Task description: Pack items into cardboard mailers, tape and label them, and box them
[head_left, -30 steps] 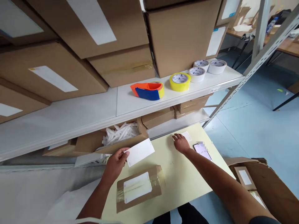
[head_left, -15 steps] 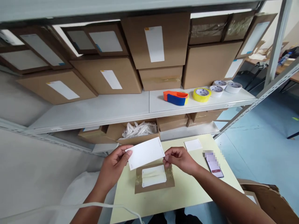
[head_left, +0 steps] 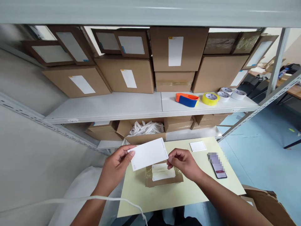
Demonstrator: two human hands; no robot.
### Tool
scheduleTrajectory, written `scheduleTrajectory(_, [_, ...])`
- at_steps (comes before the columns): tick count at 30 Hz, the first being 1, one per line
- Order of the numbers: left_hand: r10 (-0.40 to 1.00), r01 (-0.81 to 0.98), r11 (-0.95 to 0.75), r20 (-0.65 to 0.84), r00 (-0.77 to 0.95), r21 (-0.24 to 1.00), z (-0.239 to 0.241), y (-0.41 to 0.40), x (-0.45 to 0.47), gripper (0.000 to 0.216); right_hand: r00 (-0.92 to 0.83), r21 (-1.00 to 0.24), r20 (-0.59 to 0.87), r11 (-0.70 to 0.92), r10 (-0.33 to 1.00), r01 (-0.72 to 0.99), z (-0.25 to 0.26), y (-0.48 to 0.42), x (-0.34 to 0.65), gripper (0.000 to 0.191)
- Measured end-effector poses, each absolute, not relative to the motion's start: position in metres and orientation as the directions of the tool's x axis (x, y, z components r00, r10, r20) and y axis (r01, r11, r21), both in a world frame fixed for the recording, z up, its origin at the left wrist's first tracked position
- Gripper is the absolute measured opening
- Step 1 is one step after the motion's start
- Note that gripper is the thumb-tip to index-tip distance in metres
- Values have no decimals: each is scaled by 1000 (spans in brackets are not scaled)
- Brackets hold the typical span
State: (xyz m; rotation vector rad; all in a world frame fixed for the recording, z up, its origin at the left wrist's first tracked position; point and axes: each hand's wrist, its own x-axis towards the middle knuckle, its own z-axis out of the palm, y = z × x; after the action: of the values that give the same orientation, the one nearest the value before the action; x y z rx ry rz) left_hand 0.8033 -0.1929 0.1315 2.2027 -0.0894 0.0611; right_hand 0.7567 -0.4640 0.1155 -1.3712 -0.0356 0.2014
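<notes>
A white rectangular label (head_left: 148, 154) is held up above the table, tilted with its right end higher. My left hand (head_left: 119, 160) pinches its left end between thumb and fingers. At the lower right corner, my right hand (head_left: 182, 163) grips the label's edge with its fingertips. Beneath the label, a small taped cardboard box (head_left: 164, 181) lies on the pale yellow table (head_left: 138, 201). On its top is a white label (head_left: 162, 175) with tape across it, partly hidden by the held label and my right fingers.
A small stack of white labels (head_left: 198, 146) and a phone (head_left: 217, 166) lie on the table's right side. The shelf (head_left: 122, 105) bears cardboard boxes (head_left: 125, 75), a tape dispenser (head_left: 187, 100) and tape rolls (head_left: 210, 98). An open box of white strips (head_left: 147, 128) sits below. A white cable (head_left: 101, 197) crosses the foreground.
My view has shifted left and upward, so the shelves and table appear farther right. Both hands keep their grip on the label, which stays at nearly the same place in view.
</notes>
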Motion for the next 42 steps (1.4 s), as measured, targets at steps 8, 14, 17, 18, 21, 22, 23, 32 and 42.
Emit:
scheduleTrajectory(8, [-417, -733, -565, 636, 650, 378, 122, -209, 775, 20, 989, -989, -40, 137, 144, -60, 105, -424, 752, 29])
scheduleTrajectory(14, [-429, -743, -494, 617, 660, 451, 118, -214, 767, 19, 988, -984, 74, -149, 138, 95, 101, -399, 750, 14])
scheduleTrajectory(17, [-404, -683, -516, 556, 726, 517, 112, -206, 767, 19, 980, -953, 133, -253, 150, 169, 99, -392, 752, 9])
scheduleTrajectory(18, [-394, -652, -517, 522, 757, 555, 110, -205, 766, 20, 977, -942, 149, -281, 151, 187, 98, -390, 753, 8])
scheduleTrajectory(21, [-335, -469, -494, 337, 880, 732, 104, -203, 764, 20, 973, -915, 170, -343, 155, 214, 96, -384, 756, 9])
scheduleTrajectory(22, [-310, -371, -474, 243, 919, 798, 101, -203, 765, 19, 972, -913, 168, -346, 167, 217, 96, -382, 756, 8])
scheduleTrajectory(23, [-285, -259, -444, 139, 948, 858, 97, -201, 767, 19, 969, -916, 161, -337, 189, 218, 94, -380, 757, 8])
scheduleTrajectory(32, [444, 231, 486, -466, 765, 843, 29, -74, 812, 23, 971, -961, -203, 164, 123, -222, 39, -418, 778, 29])
scheduleTrajectory(42, [553, 99, 608, -510, 658, 787, 30, -17, 762, 27, 903, -891, -359, 377, -238, -255, -7, -377, 942, 25])
